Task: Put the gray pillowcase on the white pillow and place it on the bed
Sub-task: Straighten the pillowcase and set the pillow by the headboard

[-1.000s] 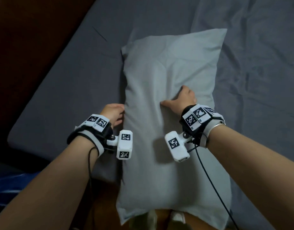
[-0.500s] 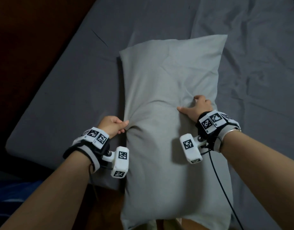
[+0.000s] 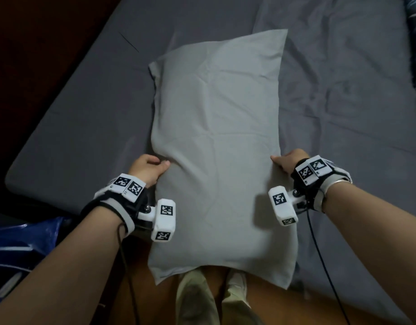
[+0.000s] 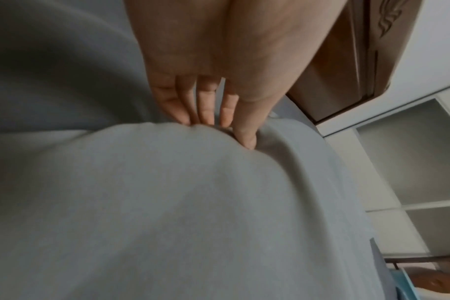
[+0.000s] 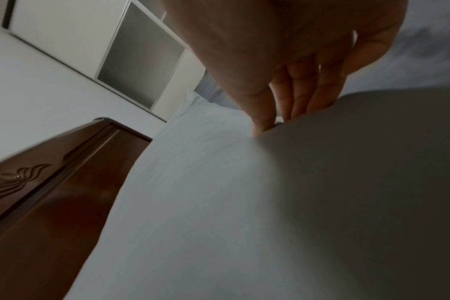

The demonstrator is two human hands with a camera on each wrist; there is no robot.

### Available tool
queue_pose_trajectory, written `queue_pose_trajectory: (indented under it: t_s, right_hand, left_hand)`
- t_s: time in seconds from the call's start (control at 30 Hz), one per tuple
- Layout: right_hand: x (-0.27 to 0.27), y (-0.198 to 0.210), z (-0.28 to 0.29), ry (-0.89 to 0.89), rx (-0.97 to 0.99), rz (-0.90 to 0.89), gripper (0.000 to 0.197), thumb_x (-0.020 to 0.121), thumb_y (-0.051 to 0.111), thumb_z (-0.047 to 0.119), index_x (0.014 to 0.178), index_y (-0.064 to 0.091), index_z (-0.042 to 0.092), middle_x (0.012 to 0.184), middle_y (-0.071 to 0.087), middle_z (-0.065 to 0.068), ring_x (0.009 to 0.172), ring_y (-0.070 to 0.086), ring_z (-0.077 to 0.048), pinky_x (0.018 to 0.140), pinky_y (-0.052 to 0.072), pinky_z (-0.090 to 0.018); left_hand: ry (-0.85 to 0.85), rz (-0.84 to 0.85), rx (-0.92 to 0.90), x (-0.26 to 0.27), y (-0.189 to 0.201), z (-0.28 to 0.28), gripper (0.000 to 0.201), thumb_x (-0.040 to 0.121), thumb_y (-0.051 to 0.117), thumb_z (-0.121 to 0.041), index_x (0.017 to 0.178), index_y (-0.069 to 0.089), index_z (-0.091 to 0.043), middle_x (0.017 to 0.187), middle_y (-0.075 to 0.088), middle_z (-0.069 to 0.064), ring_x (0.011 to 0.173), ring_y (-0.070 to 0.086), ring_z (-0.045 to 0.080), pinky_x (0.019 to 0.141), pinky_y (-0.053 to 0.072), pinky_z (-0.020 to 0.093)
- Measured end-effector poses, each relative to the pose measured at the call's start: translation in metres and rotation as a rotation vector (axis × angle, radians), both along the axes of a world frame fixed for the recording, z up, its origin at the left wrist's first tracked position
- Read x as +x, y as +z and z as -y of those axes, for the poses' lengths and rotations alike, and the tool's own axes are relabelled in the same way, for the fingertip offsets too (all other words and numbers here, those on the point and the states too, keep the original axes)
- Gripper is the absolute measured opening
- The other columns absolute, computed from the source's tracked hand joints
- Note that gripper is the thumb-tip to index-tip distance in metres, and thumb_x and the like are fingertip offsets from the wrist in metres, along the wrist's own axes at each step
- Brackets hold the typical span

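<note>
Gray pillowcase [image 3: 216, 146] covers the pillow completely; none of the white pillow shows. It lies lengthwise on the bed [image 3: 343, 113], its near end at 6 o'clock overhanging the mattress edge above the person's feet [image 3: 195, 299], its far end pointing toward 12 o'clock.

At 7 o'clock a blue bag [image 3: 19, 245] sits low beside the bed. Both wrists carry a white camera block with black-and-white square markers; these are patterns only, and no readable writing or brand shows.

The left hand [image 3: 147, 168] is at the pillow's left edge, about 9 o'clock of its middle. Its grip is narrow: in the left wrist view the fingertips [image 4: 205, 115] and thumb pinch a fold of the fabric. The right hand [image 3: 287, 159] is at the opposite edge, about 3 o'clock. In the right wrist view its fingers [image 5: 295, 101] and thumb close on the fabric edge in the same narrow pinch.

Farther off, the gray sheet [image 3: 331, 55] is wrinkled toward 1 o'clock. The wrist views show a brown wooden headboard [image 5: 39, 192] with a carved wave motif, and a pale wall behind it.
</note>
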State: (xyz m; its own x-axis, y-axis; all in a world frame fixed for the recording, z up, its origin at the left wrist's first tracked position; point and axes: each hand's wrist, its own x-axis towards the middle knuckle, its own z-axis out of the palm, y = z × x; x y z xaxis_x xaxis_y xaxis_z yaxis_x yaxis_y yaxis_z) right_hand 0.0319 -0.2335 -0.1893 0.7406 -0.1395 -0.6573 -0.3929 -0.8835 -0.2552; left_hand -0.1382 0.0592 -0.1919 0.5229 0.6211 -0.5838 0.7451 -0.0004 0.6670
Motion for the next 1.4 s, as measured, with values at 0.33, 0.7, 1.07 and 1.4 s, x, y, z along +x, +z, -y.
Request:
queue_pose_trajectory:
  t_s: [0.33, 0.7, 1.07, 1.4]
  right_hand:
    - [-0.022, 0.011, 0.023, 0.167, 0.022, 0.220, 0.026, 0.092, 0.055, 0.023, 0.070, 0.050, 0.010, 0.110, 0.064, -0.021, 0.107, 0.059, -0.037, 0.085, 0.045, -0.033]
    - [-0.044, 0.005, 0.059, 0.287, -0.015, 0.102, 0.015, 0.092, 0.053, 0.017, 0.101, 0.060, 0.006, 0.118, 0.063, -0.018, 0.110, 0.057, -0.033, 0.085, 0.043, -0.031]
    - [-0.079, -0.026, 0.072, 0.209, 0.026, 0.004, 0.005, 0.090, 0.053, 0.015, 0.086, 0.053, 0.012, 0.096, 0.062, -0.018, 0.098, 0.062, -0.031, 0.091, 0.051, -0.038]
    - [-0.103, -0.002, 0.075, 0.022, 0.029, 0.200, 0.009, 0.092, 0.053, 0.019, 0.090, 0.052, 0.010, 0.112, 0.063, -0.022, 0.106, 0.059, -0.037, 0.084, 0.045, -0.035]
  left_hand:
    - [-0.032, -0.019, 0.284, -0.002, 0.015, 0.016, 0.032, 0.080, 0.070, -0.024, 0.058, 0.051, -0.014, 0.057, 0.050, 0.001, 0.060, 0.048, 0.022, 0.067, 0.035, 0.026]
    - [-0.103, 0.043, 0.363, -0.007, 0.028, 0.025, 0.020, 0.080, 0.070, -0.023, 0.074, 0.063, -0.006, 0.066, 0.059, 0.007, 0.076, 0.056, 0.022, 0.072, 0.038, 0.025]
    - [-0.091, 0.020, 0.129, -0.033, 0.015, 0.022, 0.020, 0.080, 0.070, -0.028, 0.079, 0.070, -0.009, 0.086, 0.068, 0.015, 0.090, 0.066, 0.030, 0.095, 0.051, 0.039]
    - [-0.062, 0.267, 0.159, -0.059, 0.049, 0.015, 0.032, 0.079, 0.071, -0.022, 0.053, 0.054, -0.018, 0.035, 0.055, -0.015, 0.050, 0.047, 0.013, 0.062, 0.043, 0.026]
